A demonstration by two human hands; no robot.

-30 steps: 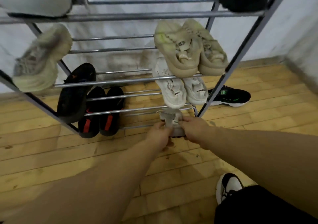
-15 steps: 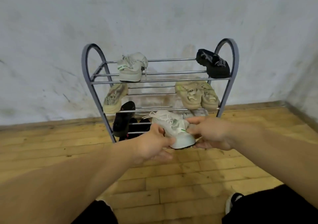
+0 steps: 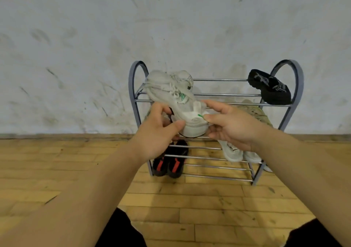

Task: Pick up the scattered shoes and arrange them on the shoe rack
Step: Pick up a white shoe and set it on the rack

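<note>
White sneaker (image 3: 187, 116) with green accents held at heel end between both hands, long axis running up-left, toe raised toward top tier of shoe rack (image 3: 296, 87). Left hand (image 3: 158, 132) thumb pinches heel; right hand (image 3: 230, 127) fingers clamp opposite side. Top rails right of hands bare up to black shoe (image 3: 269, 89).

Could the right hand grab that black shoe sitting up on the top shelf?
Probably not right away: the right hand is busy holding the white sneaker together with the left hand. Nothing blocks the black shoe itself.
</note>
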